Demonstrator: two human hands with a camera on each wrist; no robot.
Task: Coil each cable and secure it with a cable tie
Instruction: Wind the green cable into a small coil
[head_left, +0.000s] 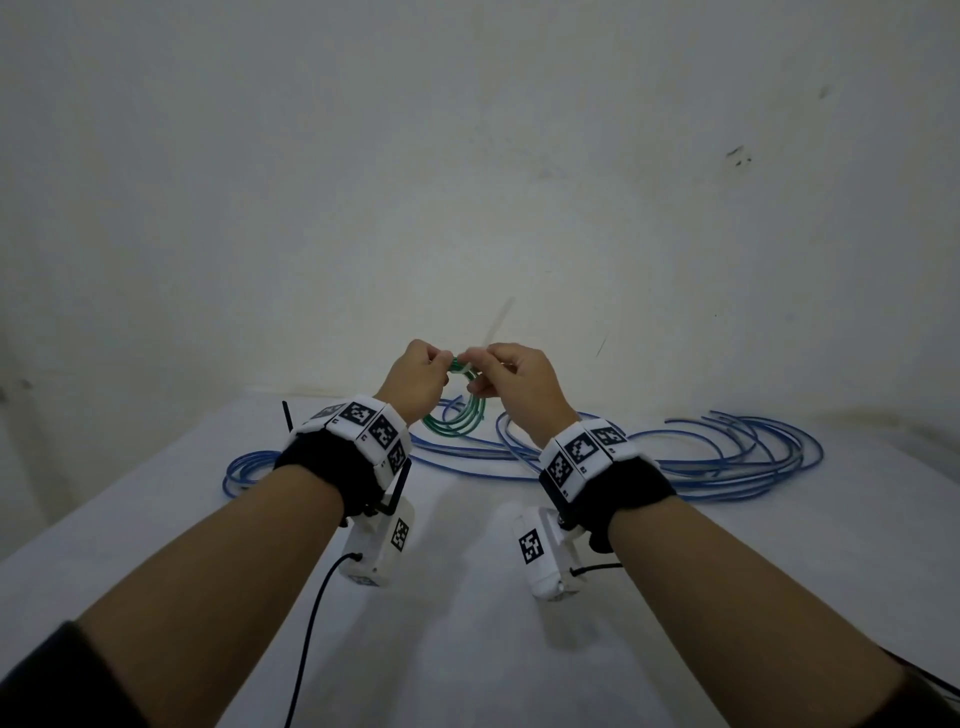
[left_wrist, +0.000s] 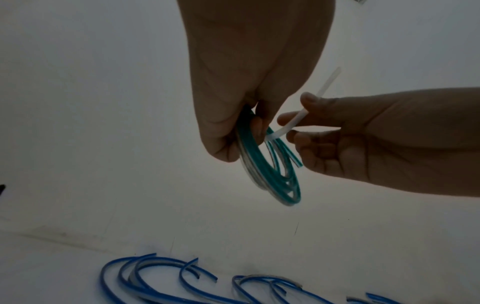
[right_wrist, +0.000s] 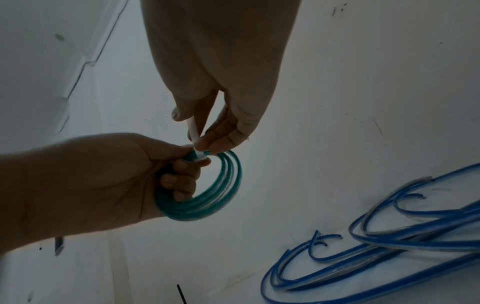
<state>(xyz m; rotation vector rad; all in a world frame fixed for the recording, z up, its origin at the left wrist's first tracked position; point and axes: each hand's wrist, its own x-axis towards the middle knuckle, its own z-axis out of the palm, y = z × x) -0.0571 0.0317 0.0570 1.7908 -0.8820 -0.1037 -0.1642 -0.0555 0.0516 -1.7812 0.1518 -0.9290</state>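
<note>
— Head view first?
— Both hands raised above the white table (head_left: 467, 597), meeting near the far edge. Left hand (head_left: 415, 376) curled round the top of a small green cable coil (head_left: 457, 415); right hand (head_left: 511, 382) pinching a pale cable tie (head_left: 496, 325), tail slanting up against the wall (head_left: 467, 156). Loose blue cables (head_left: 727, 457) sprawled across the table behind the wrists, seen in full only here. Black wrist straps with white blocks carrying square black-and-white marker patterns; small digits beside them, too small to read.
— Left wrist view?
— From below: left hand (left_wrist: 249, 82) closed on the coil (left_wrist: 272, 176), thumb and fingertips clamping its upper arc, coil hanging edge-on in the air. Two cut ends of green cable poking out on the right, hidden from the head view. Tie (left_wrist: 301, 118) a flat, translucent, bendy strip, nipped between thumb and forefinger of the right hand (left_wrist: 384, 144). Blue cables (left_wrist: 155, 275) below, with a whitish stripe along the sheath.
— Right wrist view?
— Coil (right_wrist: 223, 195) face-on, a round ring of several glossy turns, green with a pale stripe. Left hand (right_wrist: 103, 181) wrapped round its left side, fingers through the ring. Right hand (right_wrist: 221, 92) with thumb and fingertips squeezing the tie (right_wrist: 194, 131) right at the coil's top, strap looped over the bundle. Blue cables (right_wrist: 389, 236) flat on the table at lower right, well apart from the coil. No brand or lettering readable anywhere.
</note>
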